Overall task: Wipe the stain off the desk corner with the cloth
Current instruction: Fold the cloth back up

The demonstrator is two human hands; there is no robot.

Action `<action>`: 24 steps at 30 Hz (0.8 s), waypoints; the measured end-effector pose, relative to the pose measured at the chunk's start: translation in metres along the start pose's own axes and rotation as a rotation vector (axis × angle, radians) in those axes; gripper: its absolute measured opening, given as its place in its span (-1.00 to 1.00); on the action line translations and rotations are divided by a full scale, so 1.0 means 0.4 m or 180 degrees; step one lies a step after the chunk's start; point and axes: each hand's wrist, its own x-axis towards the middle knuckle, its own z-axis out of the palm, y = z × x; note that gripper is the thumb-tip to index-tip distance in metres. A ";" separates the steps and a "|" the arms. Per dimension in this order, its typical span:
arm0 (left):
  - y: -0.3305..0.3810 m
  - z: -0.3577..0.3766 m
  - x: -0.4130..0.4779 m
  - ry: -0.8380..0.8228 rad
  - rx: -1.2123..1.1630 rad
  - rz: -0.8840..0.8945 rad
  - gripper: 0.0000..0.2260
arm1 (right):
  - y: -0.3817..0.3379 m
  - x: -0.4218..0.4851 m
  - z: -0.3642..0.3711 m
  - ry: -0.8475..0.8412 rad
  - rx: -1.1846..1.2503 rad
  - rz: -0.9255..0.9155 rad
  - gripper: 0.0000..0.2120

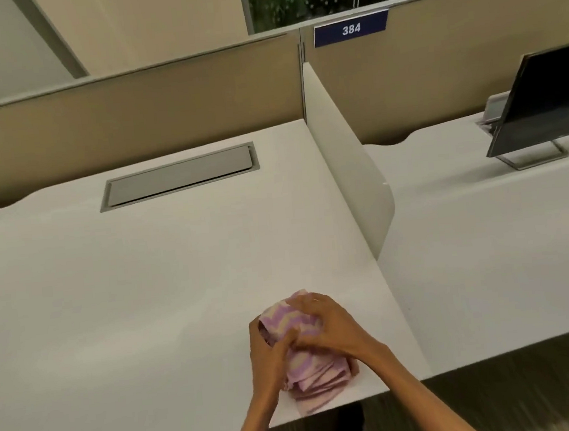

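Observation:
A pink and cream patterned cloth (311,381) lies bunched on the white desk (145,296), close to its near right corner. My left hand (267,351) grips the cloth from the left side. My right hand (327,325) presses down on top of it with curled fingers. Both hands overlap above the cloth. Its lower folds spread toward the desk's front edge. I cannot make out any stain; the hands and cloth cover that part of the corner.
A grey cable hatch (179,174) is set into the desk at the back. A white divider panel (352,182) runs along the right edge. On the neighbouring desk stands a dark monitor (541,100). Beige partitions rise behind, one with a blue 384 sign (351,29).

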 end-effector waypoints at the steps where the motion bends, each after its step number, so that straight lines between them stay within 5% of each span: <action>1: 0.010 0.001 0.006 0.0019 -0.0112 -0.0001 -0.56 | -0.001 0.001 -0.005 -0.0033 0.0132 -0.0036 -0.31; 10: 0.152 -0.029 0.084 -0.0217 -0.0956 0.0229 -0.49 | -0.054 0.090 -0.132 0.0268 0.1292 0.0286 0.01; 15: 0.249 -0.039 0.149 -0.0378 -0.1220 0.0435 -0.46 | -0.111 0.153 -0.203 0.0029 0.1853 0.0152 -0.50; 24: 0.338 -0.014 0.203 0.0038 -0.1049 0.0347 -0.68 | -0.205 0.232 -0.236 0.1068 0.2092 0.0008 -0.68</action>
